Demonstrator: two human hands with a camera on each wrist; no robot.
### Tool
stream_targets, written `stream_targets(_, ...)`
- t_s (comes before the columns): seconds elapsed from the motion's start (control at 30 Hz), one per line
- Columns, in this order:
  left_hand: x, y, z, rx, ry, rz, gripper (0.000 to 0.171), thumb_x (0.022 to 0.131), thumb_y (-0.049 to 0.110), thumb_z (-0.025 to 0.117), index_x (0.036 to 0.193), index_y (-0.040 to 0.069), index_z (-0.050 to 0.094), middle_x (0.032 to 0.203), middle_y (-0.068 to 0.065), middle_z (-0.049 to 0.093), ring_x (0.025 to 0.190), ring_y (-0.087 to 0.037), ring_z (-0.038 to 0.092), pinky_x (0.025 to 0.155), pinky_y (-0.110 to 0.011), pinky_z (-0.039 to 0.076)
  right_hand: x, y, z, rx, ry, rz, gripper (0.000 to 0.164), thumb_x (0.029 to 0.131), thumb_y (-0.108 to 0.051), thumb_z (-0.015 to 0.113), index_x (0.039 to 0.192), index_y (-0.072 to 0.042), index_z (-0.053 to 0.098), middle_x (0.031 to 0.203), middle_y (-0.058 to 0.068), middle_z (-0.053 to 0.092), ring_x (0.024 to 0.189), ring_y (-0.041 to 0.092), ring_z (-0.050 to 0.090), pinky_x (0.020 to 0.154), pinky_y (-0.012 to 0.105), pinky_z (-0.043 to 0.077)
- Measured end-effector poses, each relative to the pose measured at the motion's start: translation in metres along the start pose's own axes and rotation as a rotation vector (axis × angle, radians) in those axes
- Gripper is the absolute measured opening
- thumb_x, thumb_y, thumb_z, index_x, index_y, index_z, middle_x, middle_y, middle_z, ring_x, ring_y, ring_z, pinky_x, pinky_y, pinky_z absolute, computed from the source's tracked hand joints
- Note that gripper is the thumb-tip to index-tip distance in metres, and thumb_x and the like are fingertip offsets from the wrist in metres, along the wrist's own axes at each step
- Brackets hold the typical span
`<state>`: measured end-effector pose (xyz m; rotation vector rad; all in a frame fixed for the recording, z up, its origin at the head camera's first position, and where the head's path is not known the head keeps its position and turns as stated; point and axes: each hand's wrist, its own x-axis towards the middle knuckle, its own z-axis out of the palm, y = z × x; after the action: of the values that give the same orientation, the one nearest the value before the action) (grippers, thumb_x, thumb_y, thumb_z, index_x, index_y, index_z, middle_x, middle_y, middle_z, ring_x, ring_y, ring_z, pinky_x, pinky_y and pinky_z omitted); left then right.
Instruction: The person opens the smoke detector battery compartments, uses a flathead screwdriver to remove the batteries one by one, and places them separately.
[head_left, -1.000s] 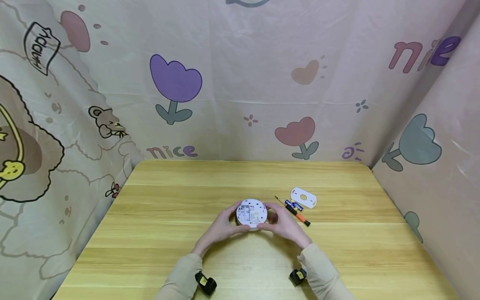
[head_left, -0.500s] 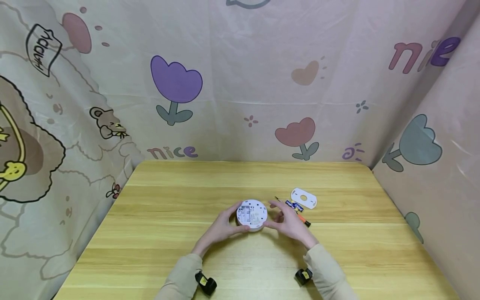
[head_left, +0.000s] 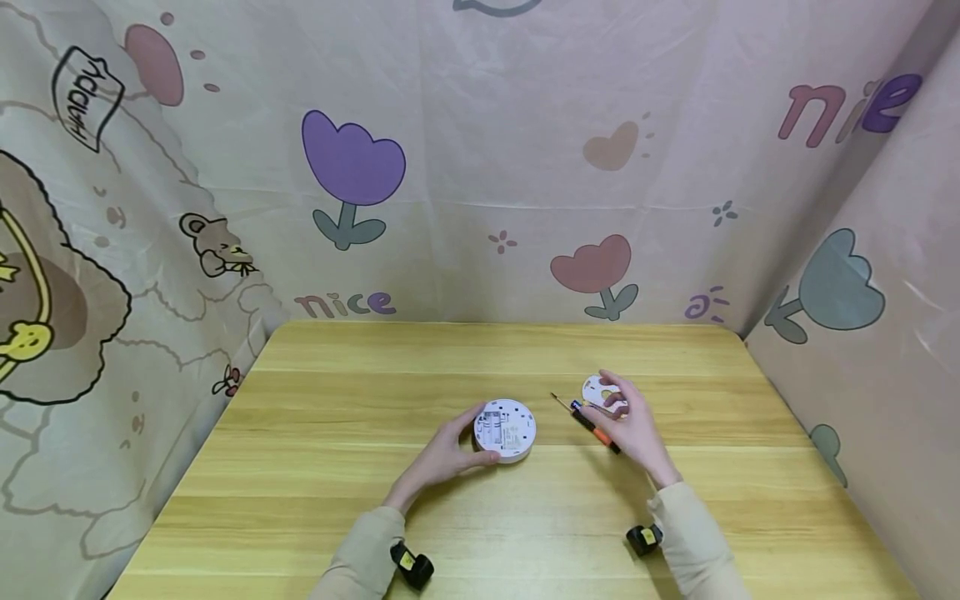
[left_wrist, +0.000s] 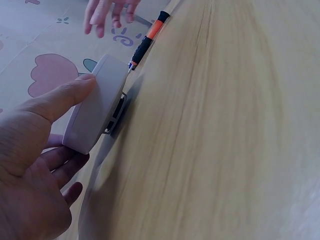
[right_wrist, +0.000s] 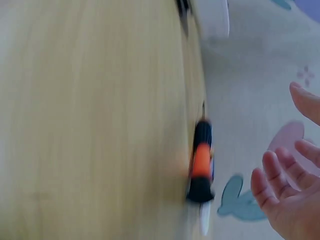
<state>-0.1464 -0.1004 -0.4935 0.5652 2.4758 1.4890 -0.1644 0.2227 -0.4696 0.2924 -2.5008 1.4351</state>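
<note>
My left hand [head_left: 442, 454] holds a round white device that looks like a smoke detector [head_left: 506, 430] between thumb and fingers, its labelled, slotted face up. In the left wrist view, the detector [left_wrist: 97, 105] is held tilted just off the table, with a dark-centred part sticking out underneath. My right hand [head_left: 633, 425] hovers over a white oval mounting plate [head_left: 592, 390], partly covering it. The right wrist view shows that hand [right_wrist: 290, 190] with fingers spread and nothing in them. Beside it lies a black-and-orange screwdriver [head_left: 596, 432].
A blue battery [head_left: 576, 405] shows by the screwdriver, partly behind the right hand. The wooden table [head_left: 375, 375] is backed by a printed cloth [head_left: 480, 167] that also hangs along both sides. A black wrist camera [head_left: 412, 568] hangs at the left cuff.
My right hand has let go of the detector and moved right, past the screwdriver, to above the batteries and plate. My left hand and the detector have stayed in place.
</note>
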Motion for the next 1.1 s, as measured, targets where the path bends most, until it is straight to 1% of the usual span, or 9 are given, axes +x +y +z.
stream_targets(0.1, 0.0, 0.0, 0.0, 0.006, -0.004, -0.001, 0.098, 0.081, 0.031, 0.084, 0.156, -0.002, 0.03, 0.161, -0.024, 0.033, 0.151, -0.04, 0.03, 0.125, -0.057, 0.022, 0.004, 0.012, -0.013, -0.044, -0.002, 0.045, 0.074, 0.084, -0.013, 0.081, 0.147, 0.001, 0.044, 0.134, 0.025, 0.056, 0.097, 0.027, 0.056, 0.074, 0.019, 0.051)
stream_targets(0.17, 0.001, -0.001, 0.0, 0.009, -0.009, -0.004, 0.099, 0.081, 0.031, 0.084, 0.156, -0.002, 0.029, 0.161, -0.024, 0.032, 0.151, -0.04, 0.03, 0.125, -0.057, 0.022, 0.007, 0.02, -0.022, -0.086, -0.012, 0.076, 0.074, 0.086, -0.016, 0.079, 0.149, 0.001, 0.042, 0.138, 0.026, 0.052, 0.102, 0.03, 0.055, 0.076, 0.019, 0.049)
stream_targets(0.27, 0.001, -0.001, -0.001, 0.006, -0.014, -0.001, 0.098, 0.081, 0.031, 0.084, 0.156, -0.002, 0.029, 0.161, -0.025, 0.033, 0.151, -0.041, 0.031, 0.125, -0.057, 0.023, 0.012, 0.03, -0.032, -0.161, -0.026, 0.104, 0.076, 0.088, -0.019, 0.078, 0.15, 0.002, 0.039, 0.142, 0.029, 0.048, 0.107, 0.037, 0.055, 0.081, 0.027, 0.05)
stream_targets(0.33, 0.001, -0.002, -0.001, 0.002, -0.012, 0.003, 0.098, 0.082, 0.03, 0.083, 0.156, -0.003, 0.029, 0.16, -0.025, 0.033, 0.15, -0.042, 0.032, 0.125, -0.058, 0.023, 0.016, 0.035, -0.038, -0.22, -0.042, 0.122, 0.078, 0.088, -0.022, 0.077, 0.15, 0.004, 0.037, 0.144, 0.03, 0.046, 0.11, 0.041, 0.055, 0.084, 0.037, 0.052)
stream_targets(0.4, 0.002, -0.002, -0.001, -0.001, -0.01, 0.008, 0.097, 0.082, 0.029, 0.083, 0.155, -0.003, 0.029, 0.16, -0.026, 0.034, 0.15, -0.042, 0.032, 0.124, -0.058, 0.024, 0.018, 0.04, -0.042, -0.264, -0.066, 0.139, 0.081, 0.089, -0.025, 0.077, 0.15, 0.006, 0.035, 0.144, 0.032, 0.045, 0.111, 0.044, 0.055, 0.086, 0.048, 0.053)
stream_targets(0.5, 0.002, -0.002, -0.001, -0.003, -0.005, 0.009, 0.096, 0.082, 0.029, 0.083, 0.155, -0.003, 0.029, 0.16, -0.026, 0.034, 0.15, -0.043, 0.032, 0.124, -0.059, 0.024, 0.022, 0.046, -0.045, -0.312, -0.118, 0.171, 0.084, 0.088, -0.029, 0.077, 0.15, 0.009, 0.033, 0.143, 0.034, 0.043, 0.111, 0.045, 0.054, 0.09, 0.057, 0.053)
stream_targets(0.67, 0.001, -0.002, -0.001, 0.002, -0.008, 0.007, 0.097, 0.082, 0.029, 0.083, 0.155, -0.003, 0.029, 0.161, -0.026, 0.033, 0.15, -0.042, 0.031, 0.124, -0.058, 0.023, 0.028, 0.053, -0.045, -0.365, -0.201, 0.194, 0.084, 0.086, -0.031, 0.079, 0.146, 0.012, 0.038, 0.14, 0.037, 0.045, 0.113, 0.048, 0.055, 0.094, 0.062, 0.051)
stream_targets(0.87, 0.0, -0.001, -0.001, 0.015, -0.01, 0.01, 0.098, 0.081, 0.03, 0.084, 0.156, -0.002, 0.029, 0.16, -0.025, 0.033, 0.151, -0.042, 0.031, 0.125, -0.058, 0.023, 0.032, 0.056, -0.045, -0.381, -0.268, 0.199, 0.082, 0.083, -0.034, 0.081, 0.141, 0.012, 0.044, 0.138, 0.039, 0.046, 0.122, 0.051, 0.051, 0.103, 0.066, 0.045)
stream_targets(1.1, 0.0, -0.001, -0.001, 0.005, -0.003, 0.016, 0.097, 0.081, 0.03, 0.084, 0.155, -0.003, 0.03, 0.161, -0.024, 0.033, 0.151, -0.041, 0.031, 0.125, -0.057, 0.022, 0.036, 0.057, -0.044, -0.385, -0.299, 0.209, 0.078, 0.082, -0.034, 0.083, 0.137, 0.011, 0.049, 0.134, 0.037, 0.048, 0.119, 0.048, 0.052, 0.102, 0.064, 0.045)
